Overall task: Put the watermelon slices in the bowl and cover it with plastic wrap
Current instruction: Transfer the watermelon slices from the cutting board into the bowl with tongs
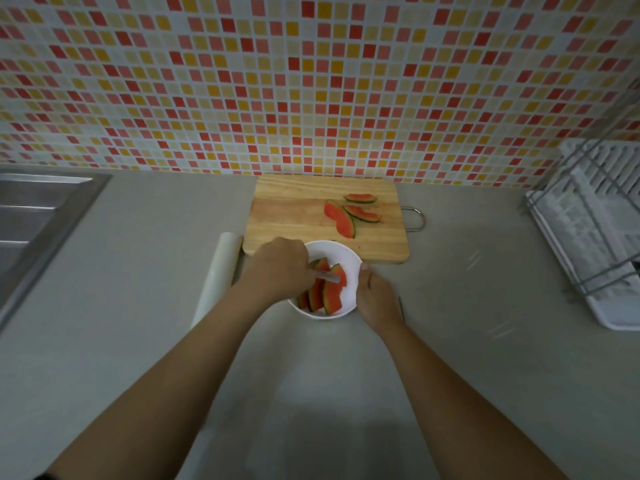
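A white bowl [348, 263] stands on the counter just in front of the wooden cutting board [294, 216]. Several watermelon slices [329, 292] lie in the bowl. My left hand [277, 271] hovers over the bowl's left side and grips a metal utensil [327, 278] whose tip lies across the slices. My right hand [375, 299] holds the bowl's right rim, thumb on the edge. Three more watermelon slices [343, 220] lie on the board. A roll of plastic wrap [218, 275] lies left of the bowl.
A steel sink [38, 220] is at the far left. A white dish rack [595, 230] stands at the right. A metal handle [415, 218] sticks out from the board's right edge. The tiled wall runs behind the grey counter [467, 341].
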### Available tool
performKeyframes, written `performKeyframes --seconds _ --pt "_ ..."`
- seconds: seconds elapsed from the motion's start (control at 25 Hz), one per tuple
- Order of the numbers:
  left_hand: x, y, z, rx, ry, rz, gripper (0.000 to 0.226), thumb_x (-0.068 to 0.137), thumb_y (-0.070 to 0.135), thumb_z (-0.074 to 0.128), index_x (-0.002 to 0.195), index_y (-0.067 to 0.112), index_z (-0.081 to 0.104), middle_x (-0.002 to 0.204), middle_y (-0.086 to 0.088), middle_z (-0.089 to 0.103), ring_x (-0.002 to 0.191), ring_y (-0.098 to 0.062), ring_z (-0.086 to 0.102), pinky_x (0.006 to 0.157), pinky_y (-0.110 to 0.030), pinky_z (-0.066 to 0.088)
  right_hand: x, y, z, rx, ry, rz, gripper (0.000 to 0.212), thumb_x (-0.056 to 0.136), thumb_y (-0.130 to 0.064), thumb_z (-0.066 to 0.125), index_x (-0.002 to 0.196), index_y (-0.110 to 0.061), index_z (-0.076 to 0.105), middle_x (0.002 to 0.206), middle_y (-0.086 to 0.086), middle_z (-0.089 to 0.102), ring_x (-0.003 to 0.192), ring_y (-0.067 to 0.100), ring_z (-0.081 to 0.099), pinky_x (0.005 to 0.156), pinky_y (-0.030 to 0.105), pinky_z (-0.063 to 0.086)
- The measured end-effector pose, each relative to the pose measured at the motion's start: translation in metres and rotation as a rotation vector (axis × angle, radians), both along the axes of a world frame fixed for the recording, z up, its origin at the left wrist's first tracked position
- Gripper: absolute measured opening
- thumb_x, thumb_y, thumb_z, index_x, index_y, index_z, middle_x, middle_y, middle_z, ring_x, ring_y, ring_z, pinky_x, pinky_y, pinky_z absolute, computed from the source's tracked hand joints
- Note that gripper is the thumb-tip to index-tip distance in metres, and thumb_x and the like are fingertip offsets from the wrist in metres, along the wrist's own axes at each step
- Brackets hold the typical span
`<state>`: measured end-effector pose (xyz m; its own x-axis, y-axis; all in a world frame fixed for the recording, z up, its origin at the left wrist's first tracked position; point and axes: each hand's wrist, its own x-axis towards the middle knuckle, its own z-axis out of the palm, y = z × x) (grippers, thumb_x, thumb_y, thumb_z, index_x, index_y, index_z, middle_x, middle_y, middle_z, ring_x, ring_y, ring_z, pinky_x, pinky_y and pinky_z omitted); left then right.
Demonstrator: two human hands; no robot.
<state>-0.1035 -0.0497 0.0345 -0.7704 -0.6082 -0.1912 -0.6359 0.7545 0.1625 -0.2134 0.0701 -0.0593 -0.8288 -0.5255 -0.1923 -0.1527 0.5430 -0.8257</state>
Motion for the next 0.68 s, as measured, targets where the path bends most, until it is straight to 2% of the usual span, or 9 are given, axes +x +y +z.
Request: performKeyframes --seconds 0.16,0.32,0.4,0.52,0.6,0.68 --pt "-0.005 0.023 -0.019 -0.016 -0.073 -0.098 0.027 0.088 0.020 0.046 0.100 0.010 0.069 0.100 -0.013 0.070 0.094 -0.033 0.065 0.071 -0.035 0.048 -0.001 0.000 -0.001 0.005 -0.003 -0.005 0.055 0.099 -0.037 0.024 0.098 0.001 0.065 0.109 0.024 0.065 0.102 0.035 0.059 0.073 0.026 0.035" --pt "-0.003 0.023 -0.018 -0.048 -0.032 -0.060 0.024 0.084 0.016 0.049 0.096 0.009 0.069 0.095 -0.016 0.070 0.089 -0.033 0.065 0.064 -0.031 0.042 -0.001 0.000 0.001 -0.001 -0.015 -0.008 0.055 0.099 -0.035 0.024 0.097 0.001 0.064 0.108 0.024 0.065 0.102 0.035 0.059 0.073 0.026 0.035" --pt "0.001 0.016 -0.009 0.024 0.035 -0.016 0.025 0.085 0.021 0.052 0.093 0.010 0.073 0.093 -0.014 0.071 0.089 -0.031 0.066 0.065 -0.030 0.044 -0.001 0.001 0.001 0.010 -0.015 -0.009 0.054 0.099 -0.035 0.025 0.095 0.002 0.064 0.106 0.023 0.066 0.101 0.034 0.059 0.071 0.025 0.033" --pt "0.010 -0.022 0.011 0.153 0.251 0.172 0.022 0.082 0.024 0.060 0.080 0.008 0.076 0.080 -0.012 0.072 0.084 -0.030 0.064 0.066 -0.027 0.043 -0.002 0.001 -0.002 0.018 0.011 0.005 0.052 0.099 -0.033 0.027 0.090 0.003 0.064 0.099 0.024 0.067 0.097 0.034 0.060 0.068 0.027 0.033" --pt "0.001 -0.043 0.015 0.098 0.323 0.233 0.030 0.083 0.026 0.059 0.065 0.004 0.067 0.062 -0.012 0.061 0.075 -0.032 0.061 0.061 -0.028 0.037 -0.002 0.000 -0.005 0.007 0.014 -0.007 0.053 0.099 -0.033 0.028 0.088 0.004 0.064 0.095 0.024 0.067 0.093 0.034 0.061 0.069 0.029 0.037" --pt "-0.024 -0.043 0.010 0.012 0.326 0.174 0.036 0.087 0.032 0.056 0.065 0.004 0.063 0.060 -0.010 0.057 0.071 -0.031 0.059 0.059 -0.030 0.037 -0.001 -0.001 -0.007 -0.003 0.005 -0.032 0.054 0.099 -0.033 0.029 0.084 0.005 0.064 0.091 0.024 0.067 0.089 0.034 0.061 0.068 0.030 0.038"
